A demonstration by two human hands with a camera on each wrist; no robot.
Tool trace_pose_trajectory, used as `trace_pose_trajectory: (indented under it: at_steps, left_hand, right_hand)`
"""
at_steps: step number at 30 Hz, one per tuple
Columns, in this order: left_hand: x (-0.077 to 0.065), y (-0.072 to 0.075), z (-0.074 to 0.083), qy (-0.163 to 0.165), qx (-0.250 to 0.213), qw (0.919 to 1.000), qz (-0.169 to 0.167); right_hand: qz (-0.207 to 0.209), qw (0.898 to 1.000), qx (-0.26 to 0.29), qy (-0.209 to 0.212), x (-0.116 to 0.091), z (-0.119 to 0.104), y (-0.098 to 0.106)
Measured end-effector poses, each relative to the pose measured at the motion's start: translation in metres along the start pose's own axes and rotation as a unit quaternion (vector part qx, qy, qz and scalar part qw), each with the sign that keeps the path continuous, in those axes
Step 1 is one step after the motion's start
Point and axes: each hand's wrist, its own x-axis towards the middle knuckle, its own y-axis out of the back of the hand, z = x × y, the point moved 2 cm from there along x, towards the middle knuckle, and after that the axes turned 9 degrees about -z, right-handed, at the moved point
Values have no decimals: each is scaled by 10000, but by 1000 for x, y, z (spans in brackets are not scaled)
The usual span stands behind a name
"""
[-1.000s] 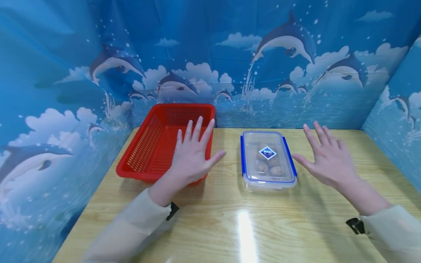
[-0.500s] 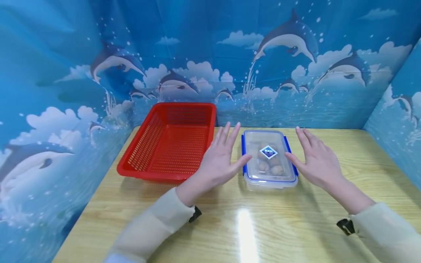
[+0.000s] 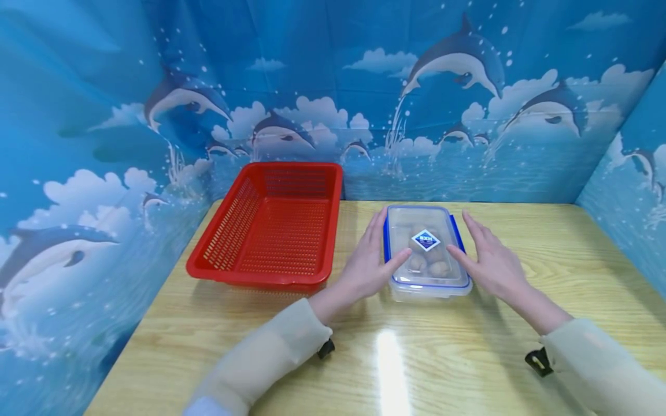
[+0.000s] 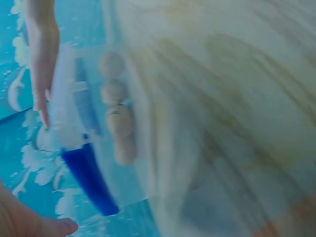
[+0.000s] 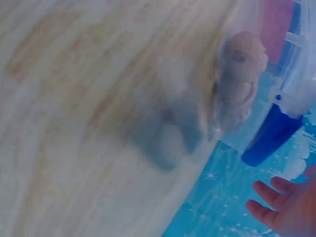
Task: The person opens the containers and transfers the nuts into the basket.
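Observation:
A clear lidded plastic container (image 3: 406, 219) with a blue seal and blue side latches lies flat on the table. Several round tan things (image 3: 439, 268) show through its lid and, in the left wrist view, through its wall. My left hand (image 3: 370, 263) is at the container's left side, its thumb over the lid's edge. On the other side, my right hand (image 3: 491, 263) has straight fingers along the right latch, thumb near the lid's edge. Whether either hand touches the container I cannot tell. One blue latch (image 4: 91, 180) hangs angled outward in the left wrist view.
A red slotted plastic basket (image 3: 281, 231) stands to the left of the container, nothing visible in it. The wooden table (image 3: 333, 358) meets a blue dolphin-print backdrop (image 3: 312, 75) at its back and sides.
My left hand has moved right, from over the basket to the container's left side. My right hand has come left to its right side. The container and basket stay put.

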Motion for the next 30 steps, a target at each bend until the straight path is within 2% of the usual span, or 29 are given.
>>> trace_pose_trajectory:
  at_steps: [5,11,15,21,30]
  left_hand:
    - [7,-10,-11,49,-604,9981,-74]
    - [10,-19,-21,388,-1226,9913,-266]
    - [12,-23,-28,574,-1378,9881,-359]
    - [13,-28,-35,863,-1676,9804,-575]
    - [17,-33,-37,916,-2121,9688,-895]
  right_hand:
    - [-189,9986,498,11,1,5,-8]
    - [-309,9950,927,188,3,8,-15]
    - [-362,9924,1158,212,5,11,-20]
    - [-538,9882,1433,38,5,15,-23]
    - [-566,9845,1659,-105,4,17,-24]
